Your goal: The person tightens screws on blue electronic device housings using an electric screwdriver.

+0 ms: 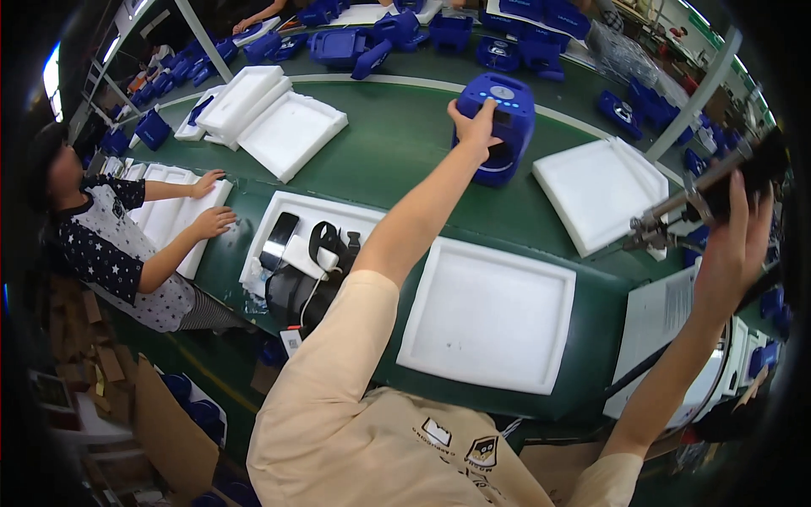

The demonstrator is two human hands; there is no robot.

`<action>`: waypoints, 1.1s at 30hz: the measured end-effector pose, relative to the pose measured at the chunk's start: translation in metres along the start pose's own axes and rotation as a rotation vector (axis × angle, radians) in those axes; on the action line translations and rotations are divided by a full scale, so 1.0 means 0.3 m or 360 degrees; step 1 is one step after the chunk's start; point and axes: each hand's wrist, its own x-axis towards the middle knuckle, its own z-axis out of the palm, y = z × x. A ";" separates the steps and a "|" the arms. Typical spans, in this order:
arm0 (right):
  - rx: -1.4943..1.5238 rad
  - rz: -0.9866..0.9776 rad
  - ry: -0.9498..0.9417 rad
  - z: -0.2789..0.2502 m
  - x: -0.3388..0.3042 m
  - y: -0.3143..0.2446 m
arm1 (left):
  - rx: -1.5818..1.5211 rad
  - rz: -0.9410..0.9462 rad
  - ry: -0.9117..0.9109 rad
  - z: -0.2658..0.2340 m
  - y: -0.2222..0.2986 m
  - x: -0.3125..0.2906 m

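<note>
A blue plastic device with a round pale disc and a row of lit spots stands on the green table ahead of me. My left hand is closed on its near left side, with a finger on the front by the lit spots. Raised at the far right, my right hand is against a black device with metal rods and fittings. Its fingers seem to grip the black part, though they are partly hidden. Between my arms lies a shallow white foam tray.
Another foam tray at left holds a black strap and dark parts. White foam pieces lie beyond it, another foam block at right. A co-worker touches foam at left. Blue housings line the far side.
</note>
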 end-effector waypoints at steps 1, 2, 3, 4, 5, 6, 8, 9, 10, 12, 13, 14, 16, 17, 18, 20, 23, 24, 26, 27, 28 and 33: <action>0.0054 -0.0010 0.0057 0.026 -0.009 0.022 | 0.0002 -0.0045 -0.0026 0.008 -0.004 0.016; 0.0107 -0.0016 0.0117 0.057 -0.023 0.033 | 0.0007 -0.0090 -0.0052 0.008 -0.010 0.032; 0.0077 -0.0040 0.0148 0.102 -0.028 0.033 | 0.0026 -0.0130 -0.0118 -0.002 -0.014 0.044; 0.0051 -0.0064 0.0175 0.144 -0.031 0.037 | 0.0054 -0.0123 -0.0150 -0.026 -0.011 0.056; 0.0061 -0.0083 0.0220 0.154 -0.036 0.069 | 0.0050 -0.0203 -0.0202 -0.041 0.011 0.035; -0.0136 -0.0100 0.0334 0.062 -0.032 0.108 | 0.0043 -0.0315 -0.0319 -0.008 0.030 -0.008; -0.0179 -0.0143 0.0383 0.115 -0.046 0.105 | 0.0108 -0.0456 -0.0405 -0.062 0.076 -0.027; -0.0165 -0.0141 0.0367 0.136 -0.040 0.113 | 0.0230 -0.0468 -0.0418 -0.093 0.085 -0.034; -0.0123 -0.0186 0.0318 0.150 -0.036 0.118 | 0.0355 -0.0483 -0.0437 -0.120 0.092 -0.043; -0.0082 -0.0237 0.0271 0.159 -0.041 0.107 | 0.0496 -0.0406 -0.0453 -0.189 0.075 -0.056; -0.0226 -0.0174 0.0274 0.161 -0.055 0.105 | 0.0628 -0.0392 -0.0498 -0.226 0.061 -0.068; -0.0378 -0.0114 0.0288 0.156 -0.065 0.095 | 0.0761 -0.0375 -0.0558 -0.250 0.039 -0.080; -0.0351 -0.0183 0.0199 0.250 -0.093 0.033 | 0.0841 -0.0429 -0.0584 -0.384 -0.006 -0.115; -0.0404 -0.0365 0.0280 0.301 -0.132 -0.021 | 0.0907 -0.0337 -0.0681 -0.422 -0.023 -0.183; -0.0460 -0.0549 0.0364 0.341 -0.176 -0.065 | 0.0974 -0.0243 -0.0782 -0.457 -0.043 -0.270; -0.0395 -0.0851 0.0280 0.340 -0.360 -0.074 | 0.1321 0.0112 -0.1088 -0.540 -0.128 -0.441; -0.0405 -0.0653 -0.0503 0.337 -0.754 -0.021 | 0.2195 0.0737 -0.1322 -0.648 -0.175 -0.754; -0.0306 -0.0470 -0.0657 0.357 -0.875 0.015 | 0.2363 0.1174 -0.1140 -0.683 -0.209 -0.834; -0.0364 -0.0063 -0.0824 0.369 -1.095 0.107 | 0.2501 0.1619 -0.0920 -0.742 -0.261 -0.896; -0.0524 0.0014 -0.0836 0.373 -1.203 0.159 | 0.2501 0.1655 -0.0910 -0.780 -0.298 -0.902; -0.0689 0.0097 -0.0844 0.366 -1.300 0.221 | 0.2498 0.1690 -0.0908 -0.802 -0.329 -0.911; -0.0673 0.0266 -0.0704 0.367 -1.354 0.331 | 0.2558 0.1586 -0.0831 -0.793 -0.351 -0.912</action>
